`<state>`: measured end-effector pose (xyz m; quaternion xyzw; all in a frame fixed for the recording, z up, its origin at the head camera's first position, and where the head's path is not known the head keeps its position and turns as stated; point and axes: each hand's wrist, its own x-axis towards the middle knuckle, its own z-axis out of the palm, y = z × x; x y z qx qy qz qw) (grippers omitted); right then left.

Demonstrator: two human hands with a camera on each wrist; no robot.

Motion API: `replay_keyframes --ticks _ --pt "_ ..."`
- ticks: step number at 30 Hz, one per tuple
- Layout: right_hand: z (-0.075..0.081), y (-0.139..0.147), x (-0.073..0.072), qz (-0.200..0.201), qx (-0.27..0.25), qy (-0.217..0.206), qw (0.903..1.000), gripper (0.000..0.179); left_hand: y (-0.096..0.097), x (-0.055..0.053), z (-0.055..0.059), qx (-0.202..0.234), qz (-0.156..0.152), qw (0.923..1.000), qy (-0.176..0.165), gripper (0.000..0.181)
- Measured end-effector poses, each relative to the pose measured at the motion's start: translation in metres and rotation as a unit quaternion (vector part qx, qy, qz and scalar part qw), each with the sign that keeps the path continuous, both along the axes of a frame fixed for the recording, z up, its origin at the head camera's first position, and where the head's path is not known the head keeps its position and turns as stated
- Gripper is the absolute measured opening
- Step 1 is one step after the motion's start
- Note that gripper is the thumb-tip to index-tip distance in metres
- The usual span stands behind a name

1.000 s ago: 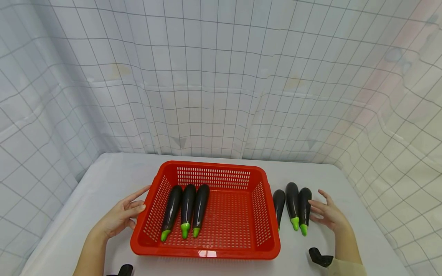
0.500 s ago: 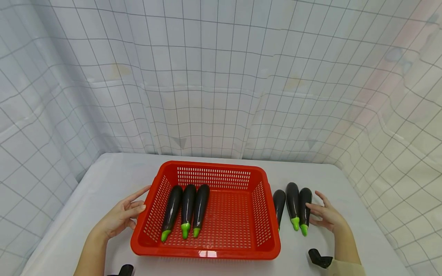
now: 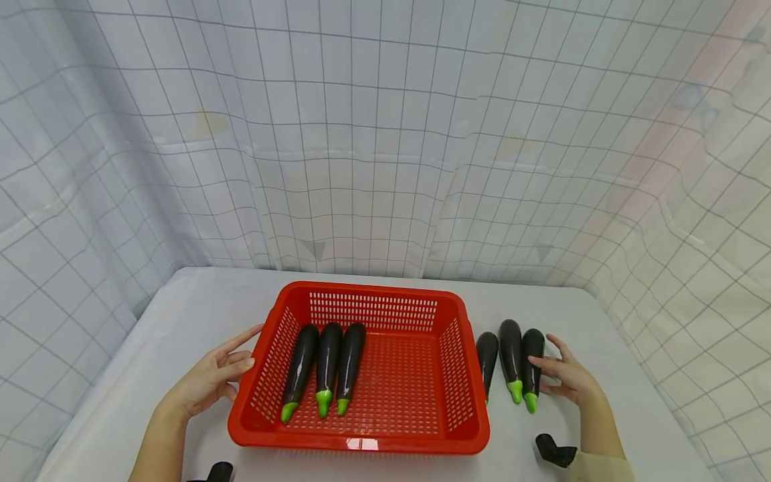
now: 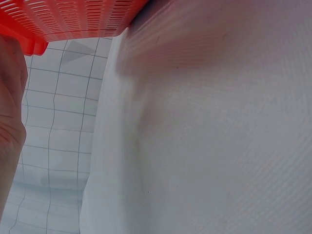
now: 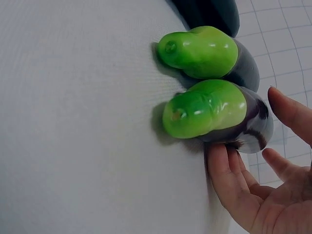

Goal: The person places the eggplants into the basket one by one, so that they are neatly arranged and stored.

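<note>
A red plastic basket (image 3: 361, 442) stands on the white table with three dark, green-capped eggplants (image 3: 328, 358) side by side in its left half. My left hand (image 3: 205, 380) touches the basket's left rim with extended fingers; only its edge shows in the left wrist view. To the right of the basket lie three more eggplants, one (image 3: 486, 358) partly hidden by the basket wall. My right hand (image 3: 569, 378) is at the rightmost eggplant (image 3: 533, 361). In the right wrist view, the fingers lie along that eggplant's (image 5: 209, 109) side, while the thumb (image 5: 290, 112) stands apart above it.
A black strap-like piece (image 3: 555, 450) sits by the right wrist, and another (image 3: 219, 471) by the left. White grid-patterned curtains (image 3: 373, 134) enclose the table (image 3: 205, 301) at the back and sides.
My right hand has shifted slightly left, its fingers reaching farther over the rightmost eggplant. The left hand and the basket stay where they were.
</note>
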<state>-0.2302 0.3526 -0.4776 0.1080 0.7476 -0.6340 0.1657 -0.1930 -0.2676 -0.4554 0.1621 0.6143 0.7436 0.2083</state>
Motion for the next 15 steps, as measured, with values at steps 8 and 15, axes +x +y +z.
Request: replay_keyframes --ticks 8,15 --pt "0.0002 -0.0009 0.0004 0.002 0.012 0.001 0.9999 0.089 0.0015 0.0010 0.0007 -0.013 0.009 0.9999 0.001 0.054" --pt "-0.0019 0.0027 -0.0011 -0.023 -0.014 -0.009 0.9996 0.085 0.0009 0.0008 0.0004 -0.019 0.011 0.9998 0.001 0.054"
